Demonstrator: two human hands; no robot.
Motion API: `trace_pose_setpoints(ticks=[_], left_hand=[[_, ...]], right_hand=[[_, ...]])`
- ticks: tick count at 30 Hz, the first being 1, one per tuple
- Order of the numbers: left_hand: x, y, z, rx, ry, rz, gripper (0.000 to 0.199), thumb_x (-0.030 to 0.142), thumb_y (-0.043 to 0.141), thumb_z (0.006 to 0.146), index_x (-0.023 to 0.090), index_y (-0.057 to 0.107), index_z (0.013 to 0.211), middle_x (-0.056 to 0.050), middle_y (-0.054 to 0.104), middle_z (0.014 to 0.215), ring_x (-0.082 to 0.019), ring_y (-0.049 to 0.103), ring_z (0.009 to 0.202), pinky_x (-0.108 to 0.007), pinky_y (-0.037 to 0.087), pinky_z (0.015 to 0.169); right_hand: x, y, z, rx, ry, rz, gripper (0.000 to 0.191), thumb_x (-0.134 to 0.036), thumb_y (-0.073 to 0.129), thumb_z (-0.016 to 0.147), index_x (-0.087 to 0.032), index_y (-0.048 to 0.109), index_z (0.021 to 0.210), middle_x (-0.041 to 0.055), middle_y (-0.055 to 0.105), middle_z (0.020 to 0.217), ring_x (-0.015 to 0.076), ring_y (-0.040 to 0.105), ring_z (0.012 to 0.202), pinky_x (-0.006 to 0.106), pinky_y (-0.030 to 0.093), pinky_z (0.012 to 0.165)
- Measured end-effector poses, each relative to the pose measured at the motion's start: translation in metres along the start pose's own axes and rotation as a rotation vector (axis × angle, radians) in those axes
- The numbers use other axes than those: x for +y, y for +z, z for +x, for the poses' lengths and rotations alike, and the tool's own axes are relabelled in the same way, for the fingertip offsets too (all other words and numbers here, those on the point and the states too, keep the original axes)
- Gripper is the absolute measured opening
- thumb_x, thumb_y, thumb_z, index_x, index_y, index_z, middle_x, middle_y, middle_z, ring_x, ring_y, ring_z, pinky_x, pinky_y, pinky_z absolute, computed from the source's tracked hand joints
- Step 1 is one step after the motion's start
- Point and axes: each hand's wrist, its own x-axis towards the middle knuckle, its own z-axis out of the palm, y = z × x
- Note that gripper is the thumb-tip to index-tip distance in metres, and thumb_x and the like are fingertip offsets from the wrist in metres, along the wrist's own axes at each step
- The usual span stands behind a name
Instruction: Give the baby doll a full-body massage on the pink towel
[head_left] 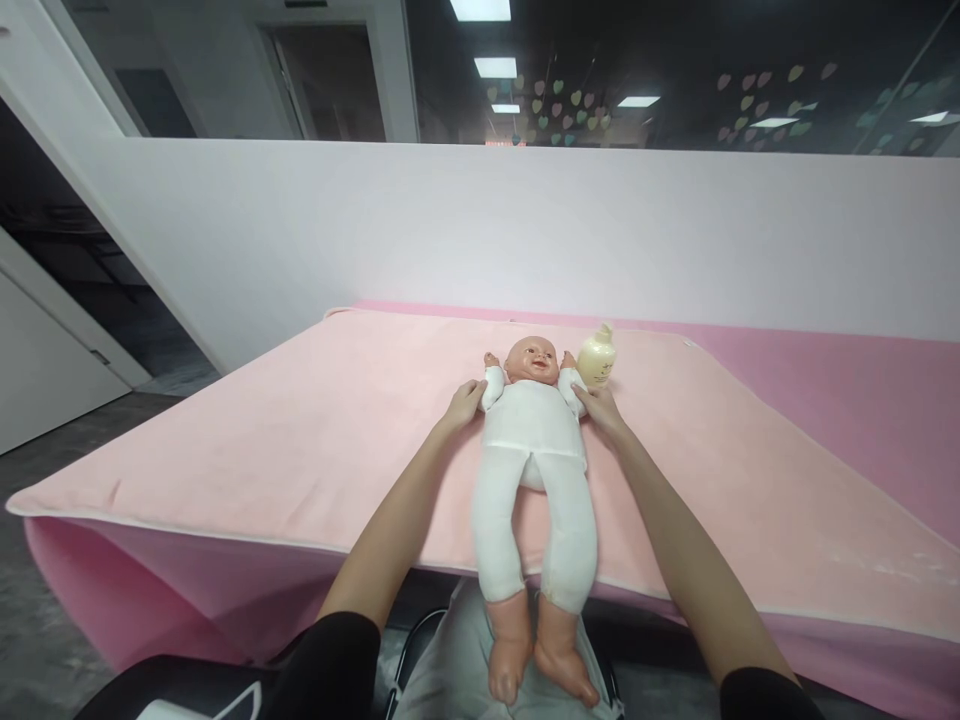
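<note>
White cloth covers the trunk and legs of the baby doll (534, 420), which we find lying face up on a pale pink blanket (247, 420), its head toward the white wall (525, 225) and its bare feet past the near edge, above the person's lap (461, 660). We see the left hand (466, 403) touching the outer side of the doll's bent arm on our left, and the right hand (600, 408) touching the other arm, fingertips against the sleeve; whether either one is clamped on its arm, we cannot tell. Just beyond the right hand we note a pale yellow pump bottle (597, 362), standing upright beside the doll's raised arm. Darker pink cloth (847, 400) shows beyond the blanket on our right.
</note>
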Motion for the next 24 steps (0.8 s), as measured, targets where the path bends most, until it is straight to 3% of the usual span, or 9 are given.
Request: trace_pose_setpoints(ticks=[5, 10, 17, 24], left_hand=[[0.002, 0.000, 0.000, -0.014, 0.082, 0.212, 0.040, 0.052, 0.044, 0.082, 0.015, 0.055, 0.071, -0.003, 0.056, 0.067, -0.015, 0.047, 0.065, -0.028, 0.036, 0.062], [0.005, 0.000, 0.000, 0.003, 0.091, 0.278, 0.038, 0.050, 0.040, 0.084, 0.016, 0.052, 0.071, -0.002, 0.054, 0.067, -0.014, 0.045, 0.064, -0.028, 0.034, 0.061], [0.005, 0.001, -0.002, 0.016, 0.092, 0.248, 0.037, 0.049, 0.043, 0.083, 0.016, 0.052, 0.070, -0.001, 0.052, 0.066, -0.014, 0.043, 0.063, -0.027, 0.033, 0.059], [0.002, 0.002, -0.002, 0.023, 0.038, 0.051, 0.036, 0.050, 0.057, 0.076, 0.015, 0.056, 0.068, -0.001, 0.053, 0.062, -0.014, 0.046, 0.061, -0.026, 0.034, 0.058]], right_hand=[[0.011, 0.002, 0.010, 0.071, 0.018, -0.074, 0.040, -0.055, 0.065, 0.063, -0.016, 0.060, 0.065, 0.0038, 0.059, 0.063, 0.0179, 0.054, 0.063, 0.029, 0.043, 0.057], [0.016, 0.005, 0.015, 0.119, -0.001, -0.121, 0.038, -0.053, 0.063, 0.063, -0.017, 0.056, 0.058, 0.0020, 0.053, 0.054, 0.0160, 0.050, 0.057, 0.027, 0.039, 0.053], [0.012, 0.006, 0.012, 0.127, 0.021, -0.119, 0.036, -0.051, 0.063, 0.064, -0.016, 0.056, 0.056, 0.0028, 0.055, 0.055, 0.0160, 0.051, 0.057, 0.027, 0.039, 0.051], [0.011, 0.004, 0.010, 0.088, 0.012, -0.078, 0.036, -0.052, 0.064, 0.066, -0.015, 0.062, 0.066, 0.0059, 0.062, 0.065, 0.0201, 0.058, 0.067, 0.029, 0.045, 0.058]])
